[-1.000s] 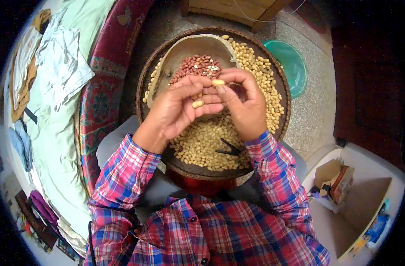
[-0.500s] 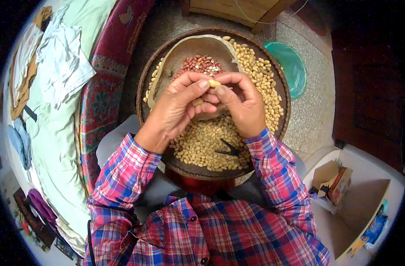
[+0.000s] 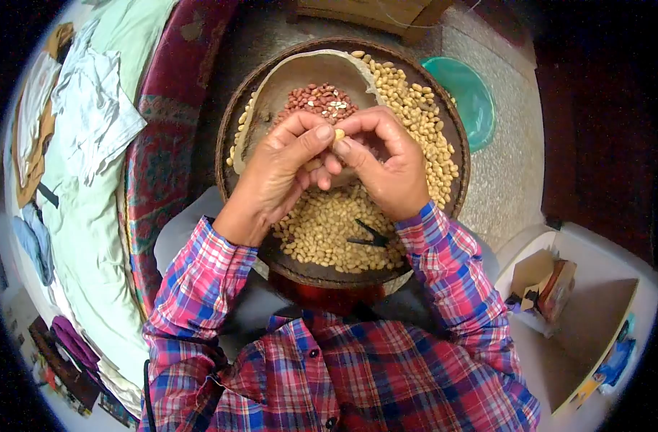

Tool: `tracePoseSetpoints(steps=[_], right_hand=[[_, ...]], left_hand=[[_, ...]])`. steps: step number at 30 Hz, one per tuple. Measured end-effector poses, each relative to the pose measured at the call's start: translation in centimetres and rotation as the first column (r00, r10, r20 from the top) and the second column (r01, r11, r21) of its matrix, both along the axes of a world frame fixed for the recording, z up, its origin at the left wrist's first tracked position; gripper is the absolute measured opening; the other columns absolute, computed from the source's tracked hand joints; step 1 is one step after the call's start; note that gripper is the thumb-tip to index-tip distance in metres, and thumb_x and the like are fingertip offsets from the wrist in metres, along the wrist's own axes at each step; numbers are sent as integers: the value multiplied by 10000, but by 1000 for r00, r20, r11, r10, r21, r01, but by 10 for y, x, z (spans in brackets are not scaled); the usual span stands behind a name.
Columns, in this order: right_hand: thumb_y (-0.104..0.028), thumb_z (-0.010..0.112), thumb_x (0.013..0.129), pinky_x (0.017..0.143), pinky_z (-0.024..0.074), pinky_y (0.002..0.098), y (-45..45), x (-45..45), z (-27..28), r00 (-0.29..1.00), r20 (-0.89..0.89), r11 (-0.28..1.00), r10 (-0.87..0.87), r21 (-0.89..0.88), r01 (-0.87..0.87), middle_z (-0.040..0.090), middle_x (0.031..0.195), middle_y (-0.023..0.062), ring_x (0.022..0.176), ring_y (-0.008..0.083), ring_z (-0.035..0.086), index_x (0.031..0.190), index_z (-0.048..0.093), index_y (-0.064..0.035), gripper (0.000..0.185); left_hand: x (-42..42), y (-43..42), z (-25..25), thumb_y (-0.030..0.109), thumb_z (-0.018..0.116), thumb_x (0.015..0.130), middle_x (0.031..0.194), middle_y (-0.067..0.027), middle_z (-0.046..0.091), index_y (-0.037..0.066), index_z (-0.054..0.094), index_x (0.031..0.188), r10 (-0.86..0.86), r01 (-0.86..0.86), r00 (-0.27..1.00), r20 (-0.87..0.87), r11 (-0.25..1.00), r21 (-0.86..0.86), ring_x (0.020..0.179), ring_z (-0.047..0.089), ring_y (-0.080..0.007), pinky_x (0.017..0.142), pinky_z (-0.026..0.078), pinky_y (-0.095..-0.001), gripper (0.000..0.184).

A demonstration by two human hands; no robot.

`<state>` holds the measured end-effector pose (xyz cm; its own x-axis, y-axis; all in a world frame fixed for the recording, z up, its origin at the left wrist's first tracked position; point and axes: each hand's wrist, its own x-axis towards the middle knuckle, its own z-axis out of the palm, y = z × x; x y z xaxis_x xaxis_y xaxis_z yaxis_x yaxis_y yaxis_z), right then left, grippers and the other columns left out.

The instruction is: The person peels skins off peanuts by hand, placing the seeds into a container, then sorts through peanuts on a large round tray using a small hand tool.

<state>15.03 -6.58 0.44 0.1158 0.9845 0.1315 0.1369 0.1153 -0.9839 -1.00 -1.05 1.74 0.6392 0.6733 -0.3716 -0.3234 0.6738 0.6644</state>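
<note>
The pinched pod (image 3: pixel 339 135) is pale yellow, the unshelled peanuts (image 3: pixel 329 234) are straw-tan, and the kernels (image 3: pixel 307 101) are reddish brown with a few cream-white ones among them, lying in a greyish-beige scoop (image 3: pixel 289 78) on a dark brown tray (image 3: pixel 455 133). The shirt (image 3: pixel 386 374) is plaid in pink-red, blue and white, while the clip (image 3: pixel 370 234) is black and the basin (image 3: pixel 473 104) sea-green. Mint green colours the sheet (image 3: pixel 91 230), beside a maroon cloth (image 3: pixel 159 162) patterned in teal, and the crumpled garment (image 3: pixel 98 115) is pale blue-white.
</note>
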Motion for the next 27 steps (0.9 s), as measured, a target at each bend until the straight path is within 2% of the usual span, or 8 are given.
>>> tracePoseSetpoints(steps=[1,4,15,17,19,21,23,27], right_hand=[[-84,633,859,626,470,204,-1,0,4,998,-67,994,4,-106,-11,589,901,17,673,50,550,1012,574,-13,179],[-75,611,872,621,470,196,-1,2,11,981,-193,985,18,-166,-51,599,879,21,676,42,559,1029,568,-9,176],[-65,564,908,636,516,216,-2,5,19,923,-379,974,68,-174,-143,611,887,54,720,83,615,1019,526,25,148],[-70,565,910,637,523,224,-3,5,23,923,-380,976,55,-176,-130,611,888,64,723,92,620,1002,522,26,139],[-67,562,912,627,522,223,-4,5,33,886,-462,951,47,-251,-182,608,867,72,724,91,621,991,512,20,128],[-70,556,915,616,524,225,-4,5,32,869,-492,954,56,-231,-193,605,851,73,703,95,616,989,507,20,127],[-74,550,918,605,525,227,-4,4,29,851,-521,956,66,-211,-203,602,835,73,682,99,611,988,502,20,127],[-93,533,930,560,528,243,-5,-2,15,892,-451,962,9,-239,-131,587,792,76,612,107,589,1003,486,26,148]], left_hand=[[0,0,1,175,583,923,836,-50,621,33,543,985,-28,28,999,-26,1000,-1,672,595,-87,532,491,-183,160],[0,-2,2,194,581,926,832,-41,617,36,547,997,-71,71,997,-43,997,-5,647,576,-75,508,466,-175,177],[2,-5,4,210,569,935,802,-34,604,60,539,942,-105,106,994,-43,994,38,589,527,-58,468,401,-173,153],[3,-7,8,226,557,944,753,-11,560,74,518,931,-96,143,974,-207,964,224,578,499,-49,469,369,-170,157],[4,-8,8,236,552,947,724,0,529,77,509,926,-94,147,973,-210,955,258,566,475,-44,468,358,-173,166],[5,-9,7,246,548,950,696,10,499,79,499,920,-89,151,973,-214,944,292,554,451,-39,468,348,-176,176],[8,-12,3,266,535,956,659,21,455,87,484,900,-61,98,987,-147,960,261,529,409,-39,451,318,-183,194],[17,-19,-6,288,510,968,638,27,424,99,468,882,26,-6,996,-87,973,229,512,372,-40,446,298,-187,212]])
